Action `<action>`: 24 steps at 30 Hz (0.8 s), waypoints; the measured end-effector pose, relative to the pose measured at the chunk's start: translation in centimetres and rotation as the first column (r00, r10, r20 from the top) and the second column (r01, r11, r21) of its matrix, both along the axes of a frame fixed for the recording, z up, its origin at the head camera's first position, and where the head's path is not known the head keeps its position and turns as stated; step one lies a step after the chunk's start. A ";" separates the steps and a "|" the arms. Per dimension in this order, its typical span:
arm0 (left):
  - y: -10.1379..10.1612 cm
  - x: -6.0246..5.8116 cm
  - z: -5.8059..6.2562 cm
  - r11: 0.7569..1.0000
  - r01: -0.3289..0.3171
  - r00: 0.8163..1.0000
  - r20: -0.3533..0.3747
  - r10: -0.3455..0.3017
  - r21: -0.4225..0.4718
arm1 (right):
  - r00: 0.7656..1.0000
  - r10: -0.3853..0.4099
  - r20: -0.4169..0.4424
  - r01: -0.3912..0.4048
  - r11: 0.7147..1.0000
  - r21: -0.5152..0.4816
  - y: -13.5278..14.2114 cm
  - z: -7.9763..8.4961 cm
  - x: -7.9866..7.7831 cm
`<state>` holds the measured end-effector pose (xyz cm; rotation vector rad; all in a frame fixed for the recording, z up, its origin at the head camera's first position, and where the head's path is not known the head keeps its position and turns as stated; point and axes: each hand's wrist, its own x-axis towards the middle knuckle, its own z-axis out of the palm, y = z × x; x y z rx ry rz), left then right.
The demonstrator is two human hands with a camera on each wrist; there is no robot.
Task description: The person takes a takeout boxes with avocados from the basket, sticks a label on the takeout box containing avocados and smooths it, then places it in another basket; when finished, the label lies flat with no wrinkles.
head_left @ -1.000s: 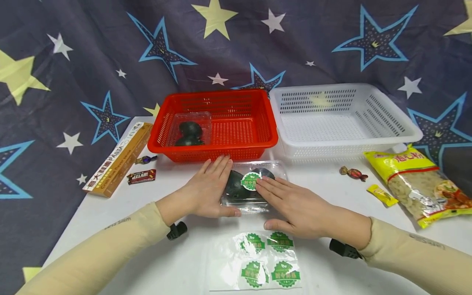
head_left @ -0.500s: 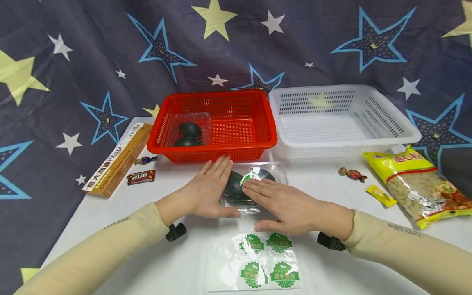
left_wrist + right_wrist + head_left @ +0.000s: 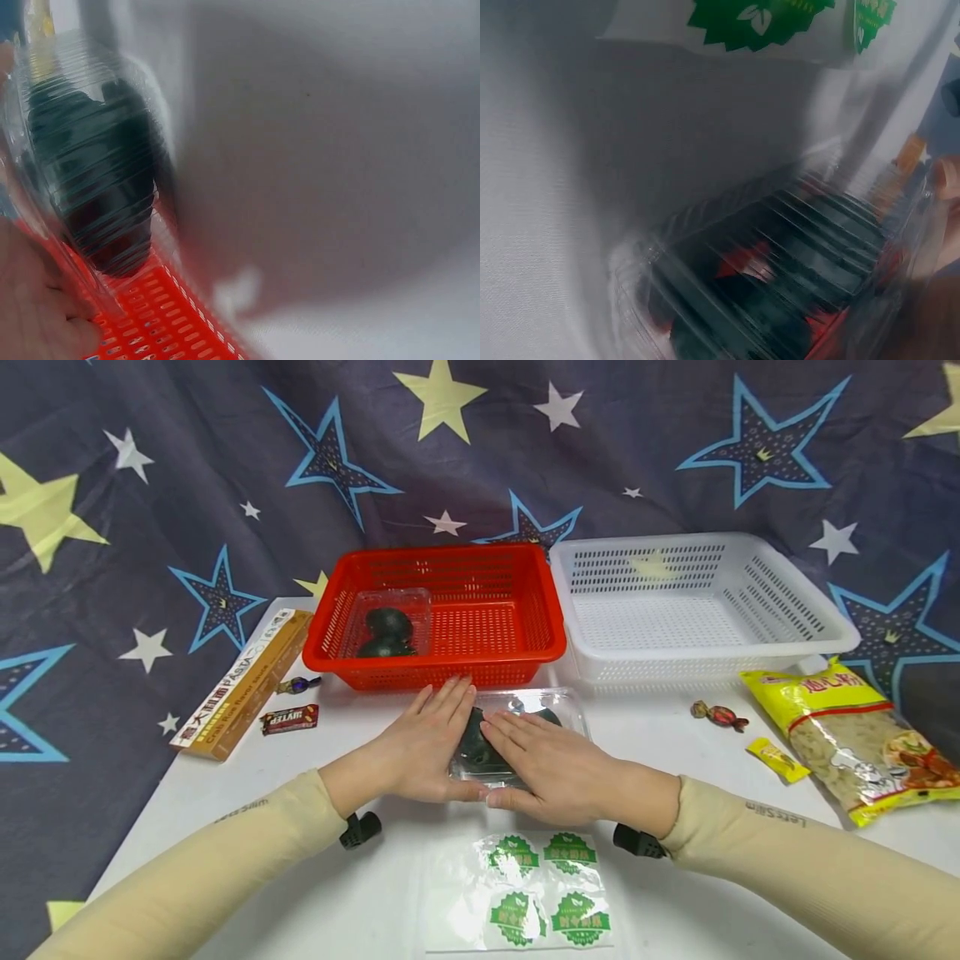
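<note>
A clear plastic clamshell box point(image 3: 567, 703) with dark green avocados point(image 3: 477, 743) inside lies on the table, before the red basket. My left hand point(image 3: 416, 753) rests along its left side with straight fingers. On the lid lies my right hand point(image 3: 558, 770), fingers flat and straight, its thumb near the left thumb. The round label on the lid is hidden under the right hand. Both wrist views show the ribbed side of the box point(image 3: 90, 142), with the dark fruit through it. Nearer the body is a sheet of green round stickers point(image 3: 514, 856).
A red basket point(image 3: 442, 670) holds another clear box with avocados point(image 3: 388, 623). Beside it stands a white basket point(image 3: 712, 656). At left lie a pasta box point(image 3: 243, 689) and wrapped sweets point(image 3: 290, 719); at right, more sweets point(image 3: 777, 760) and a yellow-topped bag point(image 3: 847, 735).
My right hand has slid left across the lid, covering the round green-and-white label that showed before. The left hand and the box have stayed in place.
</note>
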<state>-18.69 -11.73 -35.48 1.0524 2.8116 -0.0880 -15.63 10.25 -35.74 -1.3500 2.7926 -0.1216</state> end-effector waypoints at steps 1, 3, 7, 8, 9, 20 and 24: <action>0.0 0.0 0.0 1.000 -0.002 1.000 -0.001 0.002 0.000 | 1.000 -0.014 -0.002 0.014 1.000 0.001 0.0 0.0 0.0; 0.0 0.0 0.0 1.000 -0.006 1.000 -0.001 0.006 0.003 | 0.999 -0.043 -0.012 0.043 0.999 0.006 0.2 0.0 0.0; 0.1 0.1 0.0 1.000 -0.012 1.000 0.000 0.012 0.005 | 0.997 -0.072 -0.042 0.072 0.997 0.015 0.8 0.0 0.1; 0.1 0.1 0.1 1.000 -0.013 1.000 -0.001 0.013 0.004 | 0.996 -0.075 -0.048 0.076 0.997 0.019 1.0 0.0 0.2; 0.1 0.1 0.1 1.000 -0.014 1.000 -0.004 0.014 0.005 | 0.996 -0.073 -0.055 0.075 0.997 0.019 1.2 0.0 0.3; 0.2 0.1 0.0 1.000 -0.029 0.999 -0.015 0.029 -0.009 | 0.994 -0.059 -0.091 0.059 0.998 0.003 3.3 0.0 1.6; 0.3 0.2 -0.1 1.000 -0.029 1.000 -0.010 0.029 -0.003 | 0.997 -0.042 -0.072 0.041 0.999 -0.014 3.6 0.0 1.8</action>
